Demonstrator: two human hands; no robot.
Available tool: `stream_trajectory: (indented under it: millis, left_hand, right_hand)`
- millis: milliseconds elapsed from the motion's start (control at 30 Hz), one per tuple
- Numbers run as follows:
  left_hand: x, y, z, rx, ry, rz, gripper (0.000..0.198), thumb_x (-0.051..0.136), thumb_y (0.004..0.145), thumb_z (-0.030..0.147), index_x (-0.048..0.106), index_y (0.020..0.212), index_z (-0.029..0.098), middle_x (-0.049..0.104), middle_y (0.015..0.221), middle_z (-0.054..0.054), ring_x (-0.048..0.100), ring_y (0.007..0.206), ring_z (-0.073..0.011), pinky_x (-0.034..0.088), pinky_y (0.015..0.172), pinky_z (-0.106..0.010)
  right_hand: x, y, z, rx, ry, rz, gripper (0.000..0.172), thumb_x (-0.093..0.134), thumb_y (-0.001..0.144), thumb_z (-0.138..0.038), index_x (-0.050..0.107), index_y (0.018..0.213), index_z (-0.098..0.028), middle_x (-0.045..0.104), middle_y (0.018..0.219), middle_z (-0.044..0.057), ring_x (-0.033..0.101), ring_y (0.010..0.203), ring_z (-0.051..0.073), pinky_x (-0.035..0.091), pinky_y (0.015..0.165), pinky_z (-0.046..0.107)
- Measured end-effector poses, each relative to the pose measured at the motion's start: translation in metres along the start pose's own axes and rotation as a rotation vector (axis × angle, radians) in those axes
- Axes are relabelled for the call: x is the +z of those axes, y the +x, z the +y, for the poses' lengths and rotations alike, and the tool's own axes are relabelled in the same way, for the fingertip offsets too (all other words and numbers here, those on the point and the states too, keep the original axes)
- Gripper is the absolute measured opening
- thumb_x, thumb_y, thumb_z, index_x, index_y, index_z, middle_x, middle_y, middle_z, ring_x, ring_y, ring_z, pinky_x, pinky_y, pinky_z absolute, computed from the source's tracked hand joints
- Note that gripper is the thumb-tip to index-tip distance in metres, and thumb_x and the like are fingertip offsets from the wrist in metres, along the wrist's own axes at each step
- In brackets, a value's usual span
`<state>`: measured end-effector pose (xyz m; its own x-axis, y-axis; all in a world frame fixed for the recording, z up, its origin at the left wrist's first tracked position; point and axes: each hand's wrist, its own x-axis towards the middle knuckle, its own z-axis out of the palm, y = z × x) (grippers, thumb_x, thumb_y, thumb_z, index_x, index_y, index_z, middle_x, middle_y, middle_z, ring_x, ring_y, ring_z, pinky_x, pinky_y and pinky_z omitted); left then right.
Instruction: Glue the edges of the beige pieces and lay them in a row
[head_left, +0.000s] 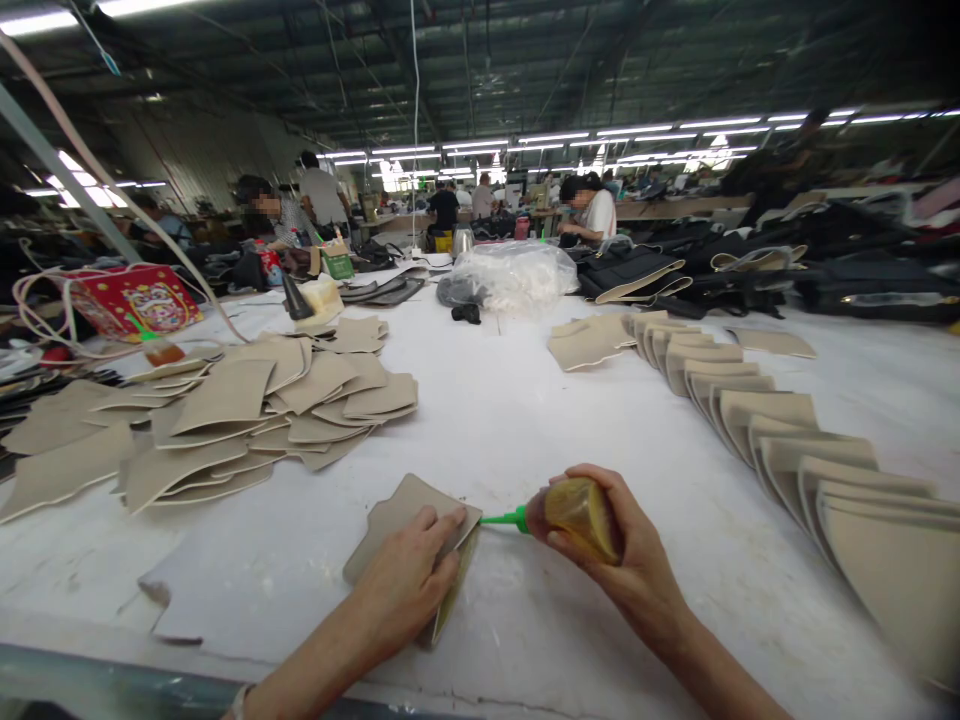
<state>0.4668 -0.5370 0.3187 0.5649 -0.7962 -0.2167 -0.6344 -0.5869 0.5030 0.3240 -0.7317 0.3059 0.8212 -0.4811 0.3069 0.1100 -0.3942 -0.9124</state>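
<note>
My right hand is wrapped round a squeeze bottle of amber liquid, tipped on its side. Its thin green nozzle points left, with the tip at the right corner of a beige padded panel. Across that panel lies my left hand, gripping it near its right edge and pressing it to the table. Below the fingers, a darker, shiny strip shows along the panel's right side. My palm hides part of the piece.
Loose beige panels are heaped on the left of the white table. A fanned row of similar panels runs down the right. A clear plastic bag, dark bags and a red box stand farther back. People work beyond.
</note>
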Motion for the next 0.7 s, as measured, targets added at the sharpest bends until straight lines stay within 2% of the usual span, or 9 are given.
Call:
stream_trajectory:
  millis: [67,233,367,500,600,700]
  left_hand:
    - [0.0,-0.001,-0.001,-0.005,-0.003,0.0,0.047,0.034,0.088,0.027,0.046,0.133,0.024,0.055,0.108,-0.006,0.057,0.097,-0.0199,0.042,0.088,-0.03]
    - [0.0,-0.001,-0.003,0.002,0.006,0.013,0.046,0.035,0.088,0.026,0.046,0.133,0.025,0.056,0.108,-0.006,0.058,0.097,-0.0188,0.041,0.089,-0.027]
    - [0.0,0.0,-0.001,-0.004,0.012,0.005,0.047,0.035,0.087,0.025,0.045,0.133,0.025,0.055,0.112,-0.007,0.057,0.1,-0.0193,0.041,0.09,-0.028]
    - [-0.002,-0.002,0.0,-0.001,-0.01,0.01,0.047,0.036,0.087,0.025,0.048,0.132,0.023,0.056,0.111,-0.007,0.057,0.1,-0.02,0.041,0.091,-0.029]
    - [-0.004,-0.003,0.0,-0.008,-0.041,0.026,0.047,0.038,0.085,0.025,0.048,0.131,0.024,0.057,0.111,-0.007,0.057,0.099,-0.0201,0.04,0.092,-0.031]
    - [-0.007,-0.003,-0.002,0.004,-0.101,0.018,0.046,0.041,0.084,0.029,0.051,0.129,0.024,0.059,0.108,-0.005,0.057,0.098,-0.0198,0.041,0.092,-0.03]
  right_hand:
    - [0.0,0.001,0.0,-0.007,-0.009,0.017,0.046,0.07,0.078,-0.037,0.044,0.115,-0.027,0.055,0.105,0.002,0.056,0.091,0.021,0.045,0.078,0.03]
    - [0.003,-0.003,0.001,0.057,-0.016,-0.041,0.048,0.069,0.079,-0.039,0.042,0.116,-0.027,0.056,0.102,0.002,0.057,0.085,0.021,0.045,0.075,0.03]
    - [0.001,0.0,0.001,0.028,-0.04,0.034,0.048,0.07,0.078,-0.039,0.043,0.115,-0.027,0.055,0.105,0.002,0.055,0.089,0.021,0.043,0.079,0.031]
    - [0.004,-0.004,-0.004,0.081,-0.005,-0.001,0.05,0.07,0.076,-0.04,0.043,0.115,-0.027,0.056,0.099,0.002,0.056,0.084,0.021,0.044,0.076,0.031]
    - [0.011,-0.013,-0.009,0.206,0.166,-0.031,0.048,0.072,0.072,-0.042,0.048,0.111,-0.025,0.059,0.086,-0.001,0.056,0.076,0.02,0.044,0.069,0.03]
    - [0.009,-0.017,-0.006,0.395,0.541,-0.011,0.037,0.071,0.073,-0.042,0.059,0.102,-0.023,0.063,0.083,0.001,0.059,0.078,0.021,0.048,0.067,0.03]
